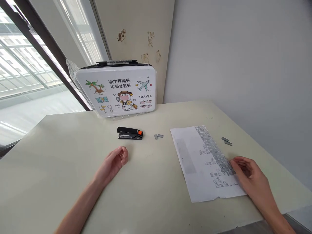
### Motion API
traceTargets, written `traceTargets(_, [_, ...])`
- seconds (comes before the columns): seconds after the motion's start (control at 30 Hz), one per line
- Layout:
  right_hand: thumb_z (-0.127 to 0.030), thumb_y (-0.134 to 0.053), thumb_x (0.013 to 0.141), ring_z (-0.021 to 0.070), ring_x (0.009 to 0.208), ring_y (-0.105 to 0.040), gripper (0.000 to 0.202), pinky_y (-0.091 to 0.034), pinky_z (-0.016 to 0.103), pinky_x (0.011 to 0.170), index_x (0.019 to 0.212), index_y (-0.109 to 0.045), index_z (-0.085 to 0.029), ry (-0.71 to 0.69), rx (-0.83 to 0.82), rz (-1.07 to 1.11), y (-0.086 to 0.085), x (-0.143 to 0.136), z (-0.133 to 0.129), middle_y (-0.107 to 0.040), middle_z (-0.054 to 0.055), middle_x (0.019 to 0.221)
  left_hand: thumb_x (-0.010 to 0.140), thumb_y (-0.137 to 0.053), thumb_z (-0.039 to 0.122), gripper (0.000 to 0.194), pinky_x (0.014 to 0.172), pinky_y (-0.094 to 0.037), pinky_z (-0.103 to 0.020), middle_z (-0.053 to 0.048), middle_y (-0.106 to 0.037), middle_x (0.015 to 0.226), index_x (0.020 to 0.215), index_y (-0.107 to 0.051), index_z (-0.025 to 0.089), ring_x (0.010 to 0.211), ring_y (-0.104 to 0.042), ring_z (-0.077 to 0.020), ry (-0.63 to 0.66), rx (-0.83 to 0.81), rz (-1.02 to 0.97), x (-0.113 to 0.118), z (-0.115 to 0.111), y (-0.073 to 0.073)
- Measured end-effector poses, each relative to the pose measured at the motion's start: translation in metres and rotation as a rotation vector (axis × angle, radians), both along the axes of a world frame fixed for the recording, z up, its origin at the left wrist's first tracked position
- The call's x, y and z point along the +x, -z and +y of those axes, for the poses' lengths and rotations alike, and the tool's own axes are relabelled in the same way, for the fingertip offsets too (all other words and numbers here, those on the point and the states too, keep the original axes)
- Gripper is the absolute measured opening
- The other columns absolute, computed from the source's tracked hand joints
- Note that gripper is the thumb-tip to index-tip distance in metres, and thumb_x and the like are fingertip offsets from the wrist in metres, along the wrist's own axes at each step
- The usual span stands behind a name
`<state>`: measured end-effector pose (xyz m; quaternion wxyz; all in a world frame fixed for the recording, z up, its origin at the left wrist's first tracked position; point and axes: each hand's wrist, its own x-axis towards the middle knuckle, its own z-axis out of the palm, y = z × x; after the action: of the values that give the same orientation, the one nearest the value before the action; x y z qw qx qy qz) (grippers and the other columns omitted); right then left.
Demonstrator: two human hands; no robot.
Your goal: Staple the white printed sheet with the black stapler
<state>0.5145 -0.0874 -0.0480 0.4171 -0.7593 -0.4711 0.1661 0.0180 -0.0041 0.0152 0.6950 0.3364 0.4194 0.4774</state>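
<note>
White paper, a printed sheet (206, 165), lies flat on the table (146, 201). Through my remote feed I see the right hand (252, 177) come in from the lower right to its edge, fingers curled; whether they pinch it, I cannot tell. My left hand (113, 164) sits near the black stapler (129, 131), forearm slanting from the lower left, fingers loosely bent and free of any object.

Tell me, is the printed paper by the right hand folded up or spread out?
Spread out: the printed paper lies flat on the table, print facing up. The right hand hides part of one edge.
</note>
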Motion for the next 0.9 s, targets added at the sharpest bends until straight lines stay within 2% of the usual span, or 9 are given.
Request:
traceTargets(0.1, [-0.067, -0.060, 0.090, 0.0324, 0.107, -0.071, 0.051, -0.063, 0.037, 0.068, 0.120, -0.068, -0.027, -0.104, -0.035, -0.045, -0.008, -0.008, -0.007, -0.072, 0.011, 0.127, 0.093, -0.073, 0.042, 0.043, 0.045, -0.028, -0.021, 0.004, -0.031, 0.069, 0.066, -0.049, 0.018, 0.055, -0.024, -0.0093, -0.102, 0.075, 0.125, -0.008, -0.002, -0.003])
traceTargets(0.2, [-0.065, -0.058, 0.093, 0.0370, 0.132, -0.060, 0.054, -0.065, 0.034, 0.063, 0.135, -0.063, -0.031, -0.215, -0.063, -0.143, -0.010, -0.012, -0.004, -0.059, 0.008, 0.152, 0.094, -0.068, 0.043, 0.049, 0.046, -0.019, -0.024, 0.006, -0.021, 0.068, 0.065, -0.034, 0.021, 0.055, -0.017, -0.0102, -0.209, 0.149, 0.319, -0.017, -0.003, -0.003])
traceTargets(0.3, [-0.062, -0.056, 0.096, 0.0392, 0.146, -0.048, 0.060, -0.067, 0.036, 0.064, 0.148, -0.055, -0.032, -0.333, -0.101, -0.226, -0.002, -0.011, -0.002, -0.045, 0.006, 0.165, 0.093, -0.064, 0.043, 0.051, 0.049, -0.018, -0.026, 0.007, -0.017, 0.067, 0.066, -0.026, 0.023, 0.054, -0.016, -0.0106, -0.267, 0.187, 0.464, -0.025, -0.001, -0.001])
traceTargets(0.43, [-0.061, -0.052, 0.098, 0.0402, 0.150, -0.042, 0.068, -0.069, 0.039, 0.066, 0.160, -0.042, -0.035, -0.414, -0.120, -0.315, 0.011, -0.008, -0.005, -0.035, 0.002, 0.171, 0.093, -0.059, 0.042, 0.050, 0.051, -0.016, -0.028, 0.007, -0.017, 0.062, 0.066, -0.022, 0.023, 0.054, -0.016, -0.0115, -0.290, 0.197, 0.579, -0.026, -0.003, 0.003])
traceTargets(0.53, [-0.059, -0.049, 0.101, 0.0389, 0.151, -0.041, 0.066, -0.069, 0.038, 0.066, 0.162, -0.035, -0.038, -0.446, -0.136, -0.320, 0.011, -0.006, -0.007, -0.031, 0.000, 0.172, 0.089, -0.061, 0.038, 0.049, 0.052, -0.015, -0.028, 0.006, -0.021, 0.060, 0.066, -0.020, 0.023, 0.056, -0.017, -0.0116, -0.291, 0.202, 0.685, -0.023, -0.006, 0.005])
traceTargets(0.67, [-0.061, -0.049, 0.101, 0.0375, 0.153, -0.039, 0.066, -0.069, 0.043, 0.080, 0.162, -0.034, -0.041, -0.455, -0.134, -0.384, 0.004, 0.002, 0.007, -0.029, -0.002, 0.173, 0.080, -0.062, 0.031, 0.047, 0.054, -0.016, -0.026, 0.006, -0.020, 0.063, 0.066, -0.017, 0.023, 0.058, -0.016, -0.0115, -0.283, 0.233, 0.784, -0.019, -0.006, 0.006])
traceTargets(0.73, [-0.064, -0.048, 0.100, 0.0365, 0.155, -0.035, 0.067, -0.066, 0.050, 0.094, 0.162, -0.033, -0.043, -0.475, -0.138, -0.452, 0.000, 0.004, 0.022, -0.028, -0.004, 0.173, 0.078, -0.060, 0.031, 0.045, 0.054, -0.016, -0.026, 0.005, -0.019, 0.064, 0.065, -0.017, 0.023, 0.059, -0.016, -0.0115, -0.273, 0.245, 0.815, -0.018, -0.004, 0.006])
traceTargets(0.83, [-0.063, -0.042, 0.103, 0.0338, 0.159, -0.026, 0.067, -0.044, 0.059, 0.120, 0.165, -0.026, -0.043, -0.566, -0.156, -0.536, -0.002, -0.003, 0.046, -0.022, -0.005, 0.175, 0.077, -0.057, 0.032, 0.041, 0.054, -0.016, -0.026, 0.005, -0.018, 0.064, 0.065, -0.018, 0.023, 0.060, -0.015, -0.0119, -0.264, 0.255, 0.846, -0.017, -0.004, 0.007])
traceTargets(0.9, [-0.061, -0.038, 0.105, 0.0321, 0.161, -0.020, 0.067, -0.031, 0.060, 0.127, 0.167, -0.022, -0.041, -0.630, -0.168, -0.584, 0.000, -0.013, 0.057, -0.016, -0.005, 0.176, 0.079, -0.055, 0.032, 0.040, 0.054, -0.016, -0.025, 0.005, -0.018, 0.064, 0.066, -0.018, 0.023, 0.060, -0.015, -0.0121, -0.262, 0.259, 0.859, -0.018, -0.005, 0.007])
